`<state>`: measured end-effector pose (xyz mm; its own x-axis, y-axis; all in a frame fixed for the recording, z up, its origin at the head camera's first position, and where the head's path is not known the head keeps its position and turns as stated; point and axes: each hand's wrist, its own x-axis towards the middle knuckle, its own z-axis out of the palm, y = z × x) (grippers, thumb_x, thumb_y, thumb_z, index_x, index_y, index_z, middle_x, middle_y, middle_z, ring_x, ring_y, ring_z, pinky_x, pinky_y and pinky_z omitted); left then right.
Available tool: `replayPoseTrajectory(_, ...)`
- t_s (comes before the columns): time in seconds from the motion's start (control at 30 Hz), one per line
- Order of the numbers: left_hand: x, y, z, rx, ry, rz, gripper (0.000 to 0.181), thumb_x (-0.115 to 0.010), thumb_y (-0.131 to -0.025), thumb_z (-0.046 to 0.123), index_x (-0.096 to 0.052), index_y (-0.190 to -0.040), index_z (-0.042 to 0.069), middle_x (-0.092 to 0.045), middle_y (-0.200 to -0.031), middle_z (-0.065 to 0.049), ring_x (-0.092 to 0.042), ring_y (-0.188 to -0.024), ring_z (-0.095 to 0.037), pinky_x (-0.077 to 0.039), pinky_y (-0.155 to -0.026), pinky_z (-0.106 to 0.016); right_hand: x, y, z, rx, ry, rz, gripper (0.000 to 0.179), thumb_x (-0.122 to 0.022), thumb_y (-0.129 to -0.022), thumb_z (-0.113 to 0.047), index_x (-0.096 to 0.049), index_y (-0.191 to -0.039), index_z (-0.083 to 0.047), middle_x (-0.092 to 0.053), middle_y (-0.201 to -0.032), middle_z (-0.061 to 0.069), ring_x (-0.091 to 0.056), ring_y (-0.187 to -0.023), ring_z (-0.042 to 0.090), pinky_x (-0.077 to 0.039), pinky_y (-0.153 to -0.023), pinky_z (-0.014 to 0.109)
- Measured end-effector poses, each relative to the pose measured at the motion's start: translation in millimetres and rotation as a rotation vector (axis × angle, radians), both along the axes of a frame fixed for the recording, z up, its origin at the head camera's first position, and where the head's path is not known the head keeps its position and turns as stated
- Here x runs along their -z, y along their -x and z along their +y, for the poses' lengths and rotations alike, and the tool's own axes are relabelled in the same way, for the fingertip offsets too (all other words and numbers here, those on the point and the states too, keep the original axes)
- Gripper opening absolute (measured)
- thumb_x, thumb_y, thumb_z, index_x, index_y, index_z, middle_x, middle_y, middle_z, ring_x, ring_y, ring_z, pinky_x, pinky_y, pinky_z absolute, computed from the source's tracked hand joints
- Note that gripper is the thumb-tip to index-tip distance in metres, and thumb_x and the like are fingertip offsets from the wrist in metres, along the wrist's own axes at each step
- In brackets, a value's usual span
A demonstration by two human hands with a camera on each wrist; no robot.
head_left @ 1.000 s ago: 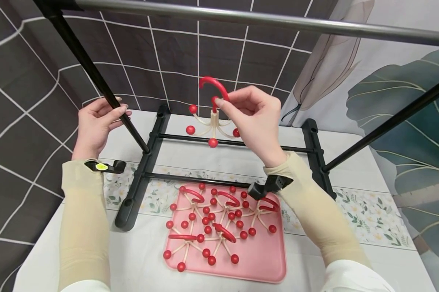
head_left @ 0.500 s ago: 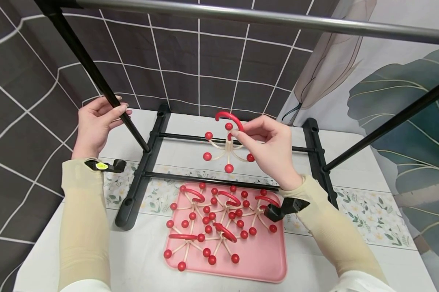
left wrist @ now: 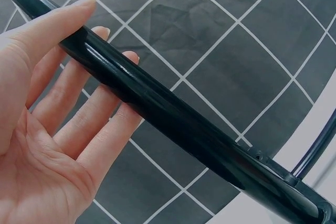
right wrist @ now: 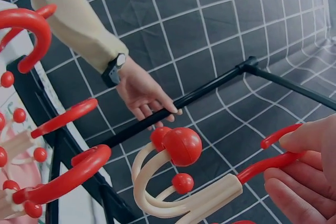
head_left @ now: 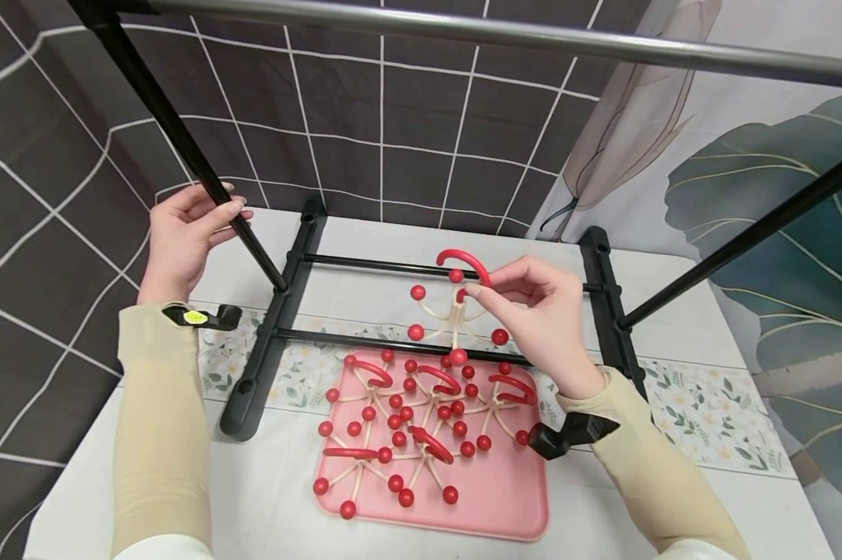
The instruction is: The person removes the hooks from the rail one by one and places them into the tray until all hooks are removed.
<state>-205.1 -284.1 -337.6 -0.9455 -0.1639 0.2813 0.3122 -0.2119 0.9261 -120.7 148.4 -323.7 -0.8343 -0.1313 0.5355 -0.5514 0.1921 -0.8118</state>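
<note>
My right hand point(head_left: 543, 319) pinches the red hook of a hanger point(head_left: 458, 313) between thumb and fingers. Its cream stem spreads into curved prongs tipped with red balls. It hangs upright in the air, with its lowest ball over the pink tray's point(head_left: 508, 505) back edge. In the right wrist view, the hanger's cream stem point(right wrist: 212, 195) and red balls show up close. My left hand point(head_left: 179, 245) holds the rack's slanting black pole point(head_left: 187, 148), thumb on one side and fingers on the other; the left wrist view shows this pole point(left wrist: 157, 100) crossing the fingers.
On the tray lie several similar hangers point(head_left: 431, 447) with red hooks. The black rack's feet point(head_left: 270, 342) and crossbars point(head_left: 365, 340) stand behind it on the white table point(head_left: 253, 498). A metal bar point(head_left: 421, 29) runs overhead. A grid-patterned cloth point(head_left: 337, 93) hangs behind.
My right hand has brought the hanger down, toward me and to the right, from behind the rack's rear crossbar to above the front one. The left hand stays on the pole.
</note>
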Motion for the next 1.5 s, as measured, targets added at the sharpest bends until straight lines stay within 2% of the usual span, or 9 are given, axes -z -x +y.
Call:
replayPoseTrajectory(0.27, 0.1, 0.0, 1.0, 0.001, -0.012, 0.010, 0.027, -0.078, -0.085, -0.008, -0.071, -0.112, -0.005, -0.075, -0.100, -0.014, -0.076, -0.083, -0.023, -0.061, -0.075, -0.029, 3.3, -13.3, 14.9, 0.033, 0.011, -0.055, 0.015, -0.083, -0.082, 0.005, -0.074, -0.093, 0.002, -0.072, -0.088, 0.010, -0.074, -0.076, 0.019, -0.061, -0.075, 0.029)
replayPoseTrajectory(0.5, 1.2, -0.4, 1.4, 0.003, -0.014, 0.008, 0.028, -0.078, -0.086, -0.007, -0.070, -0.112, -0.007, -0.075, -0.100, -0.014, -0.075, -0.083, -0.023, -0.061, -0.077, -0.029, 5.1, -21.2, 27.0, 0.019, 0.052, -0.058, 0.017, -0.082, -0.079, 0.011, -0.072, -0.092, 0.006, -0.071, -0.089, 0.015, -0.075, -0.080, 0.018, -0.060, -0.077, 0.028)
replayPoseTrajectory(0.73, 0.0, -0.8, 0.6, 0.008, -0.019, 0.008, 0.030, -0.079, -0.085, -0.006, -0.069, -0.114, -0.008, -0.074, -0.100, -0.015, -0.075, -0.083, -0.023, -0.060, -0.078, -0.029, 0.0, -33.6, 35.0, 0.011, 0.075, -0.083, 0.016, -0.082, -0.079, 0.012, -0.072, -0.090, 0.006, -0.073, -0.089, 0.015, -0.075, -0.079, 0.019, -0.060, -0.076, 0.029)
replayPoseTrajectory(0.87, -0.3, -0.8, 1.2, 0.003, -0.011, 0.009, 0.028, -0.079, -0.086, -0.006, -0.070, -0.112, -0.008, -0.074, -0.100, -0.015, -0.075, -0.083, -0.023, -0.060, -0.077, -0.029, -3.8, -40.9, 39.0, 0.016, 0.068, -0.055, 0.017, -0.081, -0.078, 0.016, -0.072, -0.089, 0.006, -0.074, -0.088, 0.015, -0.075, -0.078, 0.020, -0.061, -0.074, 0.029)
replayPoseTrajectory(1.13, 0.8, -1.0, 0.3, 0.004, -0.012, 0.002, 0.031, -0.080, -0.085, -0.005, -0.069, -0.114, -0.009, -0.074, -0.102, -0.017, -0.075, -0.083, -0.023, -0.060, -0.078, -0.030, -4.8, -53.2, 48.8, -0.105, 0.176, 0.024, 0.020, -0.072, -0.074, 0.028, -0.069, -0.086, 0.013, -0.074, -0.086, 0.017, -0.073, -0.077, 0.020, -0.060, -0.074, 0.025)
replayPoseTrajectory(1.33, 0.9, 0.9, -0.8, 0.002, -0.006, 0.006, 0.031, -0.079, -0.085, -0.005, -0.069, -0.114, -0.009, -0.074, -0.100, -0.014, -0.075, -0.083, -0.023, -0.060, -0.078, -0.029, -4.4, -62.1, 56.7, -0.205, 0.182, 0.053, 0.016, -0.080, -0.075, 0.019, -0.070, -0.085, 0.012, -0.073, -0.085, 0.017, -0.071, -0.079, 0.022, -0.060, -0.073, 0.024)
replayPoseTrajectory(1.5, 1.9, 1.3, -0.9, 0.004, -0.013, -0.004, 0.031, -0.080, -0.085, -0.005, -0.069, -0.114, -0.008, -0.074, -0.100, -0.014, -0.075, -0.084, -0.023, -0.060, -0.078, -0.030, 0.0, -69.6, 61.4, -0.320, 0.209, 0.053, 0.018, -0.081, -0.074, 0.020, -0.069, -0.085, 0.013, -0.073, -0.086, 0.019, -0.071, -0.082, 0.024, -0.059, -0.077, 0.025)
